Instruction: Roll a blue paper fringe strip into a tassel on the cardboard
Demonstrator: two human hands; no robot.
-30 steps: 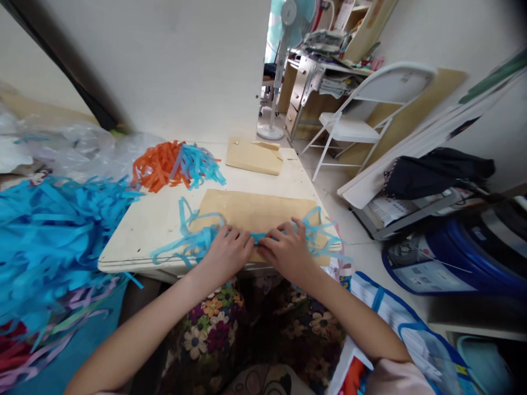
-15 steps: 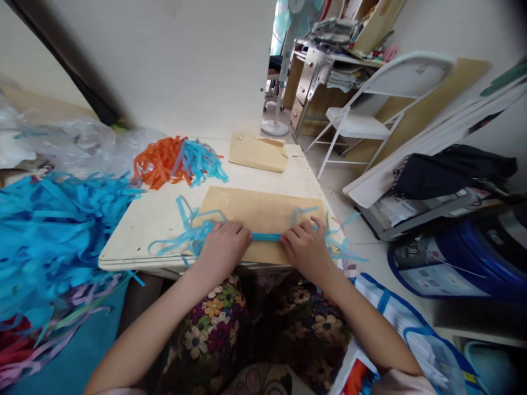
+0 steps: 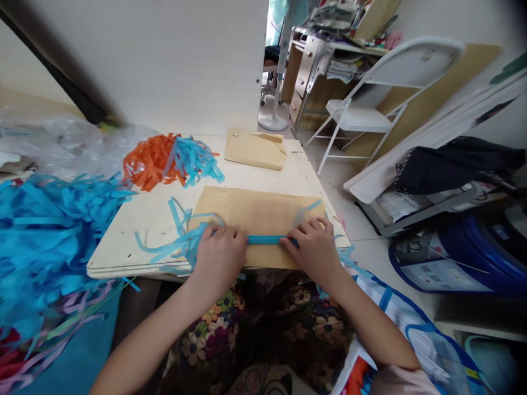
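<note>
In the head view, the left hand [image 3: 218, 255] lay knuckles up on the near edge of the worktop [image 3: 135, 230], its fingers curled down over a bundle of blue paper strips [image 3: 265, 239]. The right hand [image 3: 315, 249] sat a little way to its right, fingers likewise bent and pinching the same bundle. Between the two hands the strips ran as one tight, straight band, touching both. Beyond the left hand's outer side the loose strip ends [image 3: 173, 241] fanned out and curled across the worktop; past the right hand a few more ends spilled over the edge.

Under both hands and the band lay a flat brown envelope [image 3: 255, 211], reaching away from the fingertips. Farther ahead of the right hand rested a smaller brown envelope [image 3: 255, 149]. Ahead and to the outer side of the left hand was a heap of orange strips [image 3: 150, 159] touching a smaller heap of blue strips [image 3: 195, 159]. Well out from the left hand, off the worktop, sat a large pile of blue strips [image 3: 45, 230]. Far ahead of the right hand stood a white folding chair [image 3: 362, 109].
</note>
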